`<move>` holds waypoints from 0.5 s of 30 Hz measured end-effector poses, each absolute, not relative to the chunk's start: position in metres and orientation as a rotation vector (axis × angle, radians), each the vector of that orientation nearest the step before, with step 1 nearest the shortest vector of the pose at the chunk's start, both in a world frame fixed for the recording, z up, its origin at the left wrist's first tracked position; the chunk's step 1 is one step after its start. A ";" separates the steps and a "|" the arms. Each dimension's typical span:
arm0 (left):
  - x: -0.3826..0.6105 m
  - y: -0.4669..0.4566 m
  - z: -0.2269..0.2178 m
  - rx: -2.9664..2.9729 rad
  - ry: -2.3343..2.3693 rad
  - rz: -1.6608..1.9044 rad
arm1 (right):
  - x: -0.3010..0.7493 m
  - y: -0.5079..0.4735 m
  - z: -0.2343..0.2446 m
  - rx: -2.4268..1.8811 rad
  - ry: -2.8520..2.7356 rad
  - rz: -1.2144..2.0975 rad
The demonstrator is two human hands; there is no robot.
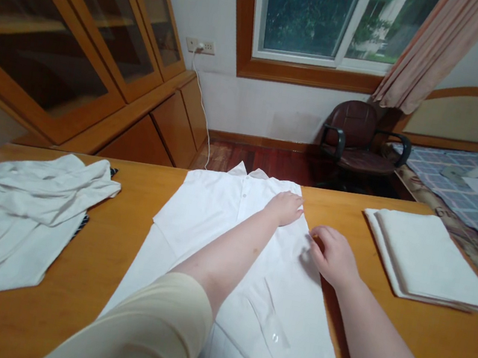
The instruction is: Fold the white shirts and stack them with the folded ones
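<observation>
A white button-up shirt [209,217] lies spread on the wooden table, its collar at the far edge and a few small buttons down the middle. My left hand [286,208] rests flat on the shirt near its upper right shoulder, fingers stretched out; my left forearm crosses over the cloth. Beside the shirt's right edge is my right hand [332,256], its fingers loosely curled, thumb and forefinger apart, with nothing seen between them. A sleeve end with a small shiny button lies on the shirt's lower right part.
On the left of the table [111,286] lies a crumpled white garment [26,217] with dark patterned edges. Folded white cloth [432,257] sits on the right. Beyond are a brown armchair [360,138], a bed [463,180], and a glass-door cabinet [116,88].
</observation>
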State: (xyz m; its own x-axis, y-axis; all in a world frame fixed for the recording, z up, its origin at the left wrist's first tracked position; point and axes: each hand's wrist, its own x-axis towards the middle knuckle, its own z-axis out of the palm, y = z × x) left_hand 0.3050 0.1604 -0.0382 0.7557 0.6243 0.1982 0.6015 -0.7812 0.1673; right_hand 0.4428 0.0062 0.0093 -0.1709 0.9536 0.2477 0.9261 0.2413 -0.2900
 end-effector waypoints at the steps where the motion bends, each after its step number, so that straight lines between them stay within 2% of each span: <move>1: 0.305 0.160 -0.039 2.851 1.007 0.360 | 0.443 0.007 0.007 -1.658 -2.123 0.094; 5: 0.306 0.161 -0.039 2.879 0.946 0.269 | 0.439 0.011 -0.007 -1.621 -2.047 0.066; 15: 0.308 0.166 -0.038 2.853 0.887 0.073 | 0.421 0.005 -0.020 -2.094 -2.380 0.278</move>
